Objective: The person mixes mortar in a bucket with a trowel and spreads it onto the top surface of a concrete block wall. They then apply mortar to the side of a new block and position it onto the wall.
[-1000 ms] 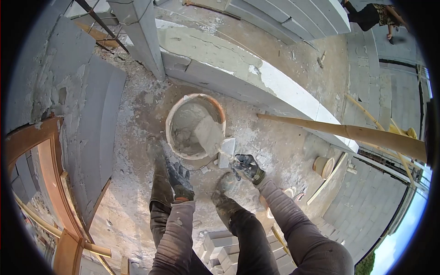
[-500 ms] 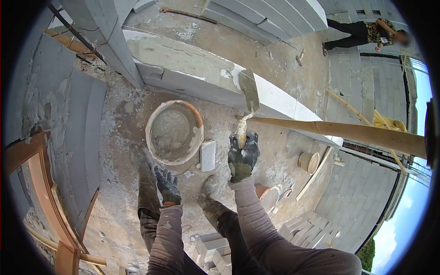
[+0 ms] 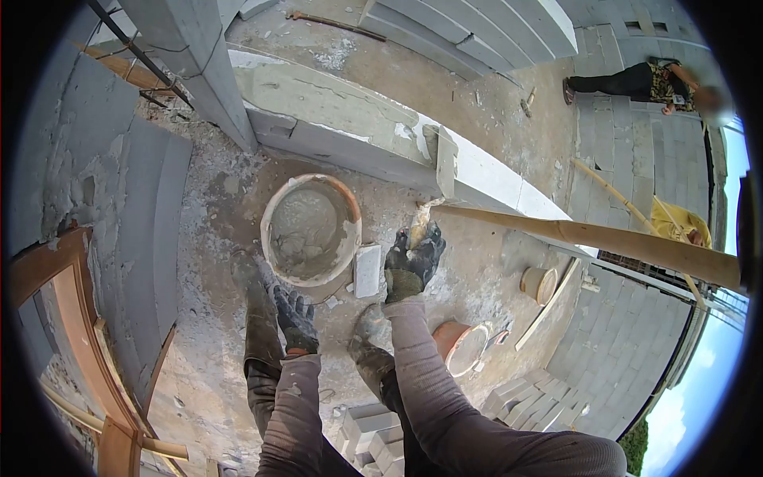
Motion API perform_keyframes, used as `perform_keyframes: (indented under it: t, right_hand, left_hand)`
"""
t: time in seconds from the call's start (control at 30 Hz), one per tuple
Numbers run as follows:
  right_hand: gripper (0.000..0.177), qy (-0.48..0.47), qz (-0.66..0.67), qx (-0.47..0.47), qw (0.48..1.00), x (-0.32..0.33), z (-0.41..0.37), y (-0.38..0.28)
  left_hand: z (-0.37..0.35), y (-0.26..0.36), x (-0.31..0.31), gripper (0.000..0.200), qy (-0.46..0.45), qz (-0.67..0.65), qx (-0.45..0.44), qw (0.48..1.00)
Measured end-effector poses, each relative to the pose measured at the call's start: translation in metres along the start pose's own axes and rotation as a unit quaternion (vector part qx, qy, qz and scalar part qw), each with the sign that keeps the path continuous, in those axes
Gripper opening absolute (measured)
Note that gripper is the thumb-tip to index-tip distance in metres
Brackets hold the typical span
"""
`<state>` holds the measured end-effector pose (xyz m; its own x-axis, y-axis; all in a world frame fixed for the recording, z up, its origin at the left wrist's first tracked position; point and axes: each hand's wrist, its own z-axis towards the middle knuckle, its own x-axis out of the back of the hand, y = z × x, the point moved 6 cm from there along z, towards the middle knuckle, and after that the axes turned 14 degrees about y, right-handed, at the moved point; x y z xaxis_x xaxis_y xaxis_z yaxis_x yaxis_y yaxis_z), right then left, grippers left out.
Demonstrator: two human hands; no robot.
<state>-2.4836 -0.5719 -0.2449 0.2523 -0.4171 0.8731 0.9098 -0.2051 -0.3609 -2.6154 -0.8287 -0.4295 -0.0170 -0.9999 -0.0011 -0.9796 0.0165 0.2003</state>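
Observation:
My right hand (image 3: 414, 258), in a dark glove, is closed around the worn handle of a trowel (image 3: 446, 165). The blade is turned on its side at the near edge of a low block wall (image 3: 381, 163). A layer of grey mortar (image 3: 334, 105) covers the wall's top left of the blade; white block surface shows to the right. My left hand (image 3: 295, 319), also gloved, hangs over my left leg with fingers apart, holding nothing. Between the wall and my feet stands a round tub (image 3: 268, 253) with wet mortar (image 3: 306, 222) in it.
A small block (image 3: 367, 270) lies beside the tub. A wooden pole (image 3: 604, 229) slants from the wall to the right. Two more buckets, one pale (image 3: 539, 285) and one reddish (image 3: 451, 342), stand at right. Stacked blocks (image 3: 369, 433) lie behind my feet. A person (image 3: 620, 83) stands beyond the wall.
The trowel blade has rolled from flatter to upright at the wall's edge, and my right wrist has turned with it. My left hand stays about the same. The view has shifted slightly.

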Motion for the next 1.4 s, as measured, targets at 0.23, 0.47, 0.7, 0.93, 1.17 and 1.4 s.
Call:
perform_keyframes:
  t: [0.23,0.47,0.7,0.93,1.17,1.4]
  right_hand:
    - [0.053,-0.044,0.123,0.041,0.991,-0.055,-0.045,-0.051]
    - [0.054,0.008,0.059,0.039,0.997,-0.089,-0.046,0.032]
    - [0.068,0.062,-0.081,-0.022,0.995,-0.09,-0.031,0.078]
    - [0.065,-0.016,0.144,-0.098,0.985,-0.059,-0.104,0.063]
    - [0.058,-0.201,0.178,-0.054,0.962,0.024,-0.142,0.09]
    - [0.042,-0.392,-0.038,0.353,0.849,-0.021,-0.09,0.036]
  left_hand:
    - [0.002,-0.001,0.002,0.066,-0.007,0.0,-0.001,1.0]
    - [-0.006,0.001,-0.003,0.066,-0.004,0.016,-0.002,1.0]
    - [-0.008,-0.005,-0.002,0.064,0.005,0.029,-0.004,1.0]
    - [0.001,-0.004,-0.001,0.066,-0.015,0.008,-0.014,1.0]
    - [-0.007,-0.002,0.005,0.066,0.019,0.005,-0.014,1.0]
    - [-0.018,0.002,0.001,0.065,-0.004,0.0,-0.011,1.0]
